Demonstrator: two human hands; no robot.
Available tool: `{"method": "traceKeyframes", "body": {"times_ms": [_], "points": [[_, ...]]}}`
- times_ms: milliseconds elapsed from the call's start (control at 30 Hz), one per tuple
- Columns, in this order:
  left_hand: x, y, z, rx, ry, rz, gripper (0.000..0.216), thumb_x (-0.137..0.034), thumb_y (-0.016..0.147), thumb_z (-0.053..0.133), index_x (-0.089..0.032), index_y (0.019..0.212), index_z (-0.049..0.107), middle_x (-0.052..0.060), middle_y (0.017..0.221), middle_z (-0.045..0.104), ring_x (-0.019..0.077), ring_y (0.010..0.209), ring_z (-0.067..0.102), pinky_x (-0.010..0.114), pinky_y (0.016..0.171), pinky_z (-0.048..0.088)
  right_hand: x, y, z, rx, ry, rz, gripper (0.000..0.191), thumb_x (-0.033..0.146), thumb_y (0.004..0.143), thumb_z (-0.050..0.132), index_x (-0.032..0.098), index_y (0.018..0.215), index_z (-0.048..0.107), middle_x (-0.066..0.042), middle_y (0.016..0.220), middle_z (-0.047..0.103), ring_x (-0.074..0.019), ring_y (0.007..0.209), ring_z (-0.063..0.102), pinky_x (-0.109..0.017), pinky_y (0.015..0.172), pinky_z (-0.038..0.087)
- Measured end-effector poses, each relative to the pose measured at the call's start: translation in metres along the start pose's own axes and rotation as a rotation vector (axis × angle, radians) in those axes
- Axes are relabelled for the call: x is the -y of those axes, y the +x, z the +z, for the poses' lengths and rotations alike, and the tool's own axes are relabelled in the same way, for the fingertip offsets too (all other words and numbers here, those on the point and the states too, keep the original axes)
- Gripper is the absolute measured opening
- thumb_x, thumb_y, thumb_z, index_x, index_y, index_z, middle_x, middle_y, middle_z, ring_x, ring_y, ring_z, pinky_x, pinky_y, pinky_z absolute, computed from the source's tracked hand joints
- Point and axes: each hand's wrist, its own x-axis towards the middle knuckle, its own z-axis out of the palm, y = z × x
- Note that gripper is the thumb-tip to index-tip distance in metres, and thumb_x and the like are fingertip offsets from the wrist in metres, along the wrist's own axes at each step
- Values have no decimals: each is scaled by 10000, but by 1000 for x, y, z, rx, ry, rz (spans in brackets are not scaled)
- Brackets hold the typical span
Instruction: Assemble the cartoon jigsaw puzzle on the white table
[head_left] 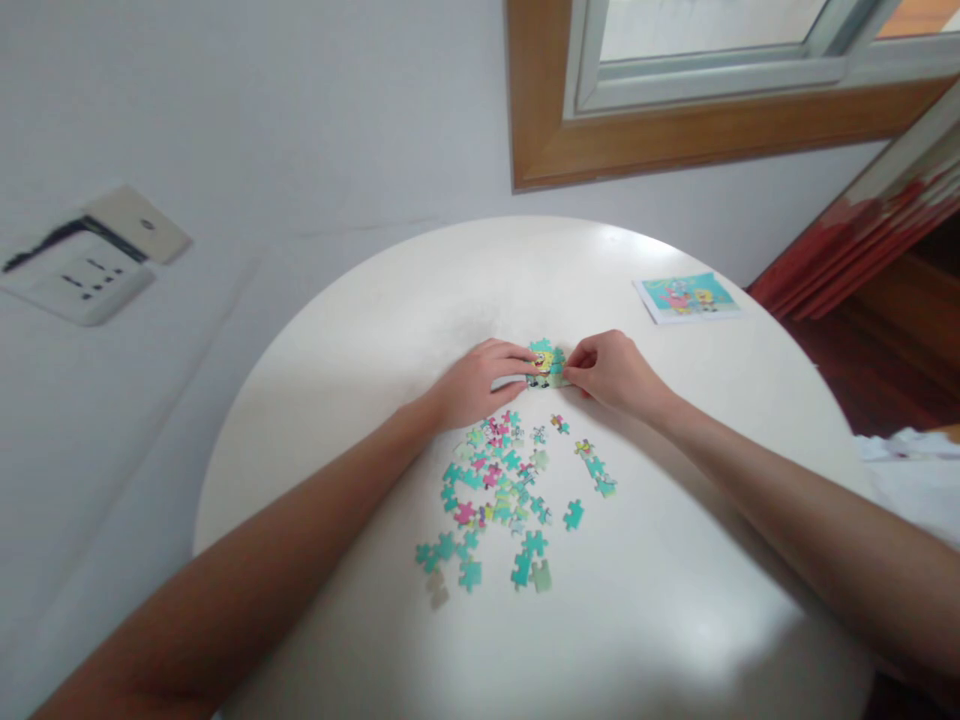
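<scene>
A small joined section of a jigsaw puzzle (541, 362), teal with a yellow cartoon figure, lies near the middle of the round white table. My left hand (480, 382) rests at its left side, fingers stretched over the edge and thumb apart below. At the section's right edge, my right hand (611, 370) pinches a puzzle piece (568, 369), mostly hidden by the fingertips. Whether that piece is locked into the section I cannot tell. Nearer me lies a spread of loose puzzle pieces (501, 480) in teal, pink, pale green and yellow. Some of them touch or overlap.
A picture card (690, 298) with cartoon figures lies at the table's (337, 330) back right. Behind the table stand a white wall with a socket (82, 275) and a wood-framed window (697, 140). A red curtain (855, 245) hangs at the right.
</scene>
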Motion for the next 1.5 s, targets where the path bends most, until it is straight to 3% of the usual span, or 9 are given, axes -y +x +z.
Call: {"method": "traceKeyframes", "body": {"times_ms": [233, 433, 700, 933, 1500], "points": [[-1, 0, 0, -8, -1, 4, 291, -207, 961, 579, -255, 1227, 686, 76, 1252, 682, 211, 1169, 611, 448, 1038, 475, -3, 2, -1, -5, -14, -35, 87, 191, 753, 639, 145, 728, 708, -53, 621, 681, -132, 545, 568, -281, 585, 416], [0, 1, 0, -4, -5, 2, 304, -200, 958, 577, -273, 1232, 686, 72, 1261, 683, 215, 1173, 612, 458, 1034, 477, -13, 14, -10, -109, -8, -43, 121, 236, 777, 641, 138, 770, 710, -66, 685, 691, -143, 588, 580, -289, 591, 408], [0, 0, 0, 4, -3, 0, 296, -213, 969, 572, -263, 1241, 678, 72, 1267, 676, 211, 1177, 607, 452, 1042, 470, -18, 14, -2, -10, -132, -60, 127, 296, 745, 731, 170, 743, 712, -57, 739, 696, -140, 608, 548, -281, 569, 369], [1, 0, 0, 4, -3, -1, 302, -210, 968, 575, -269, 1248, 671, 68, 1278, 670, 211, 1186, 599, 457, 1046, 462, -22, 20, -4, -93, -21, -64, 177, 308, 796, 666, 152, 715, 686, -48, 675, 671, -130, 595, 529, -279, 581, 366], [-1, 0, 0, 20, 24, 22, 326, -182, 953, 572, -248, 1257, 670, 79, 1286, 670, 222, 1185, 603, 449, 1049, 459, -19, 16, -1, -52, -202, -49, 143, 333, 768, 727, 193, 738, 717, -48, 738, 704, -153, 627, 570, -290, 571, 373]]}}
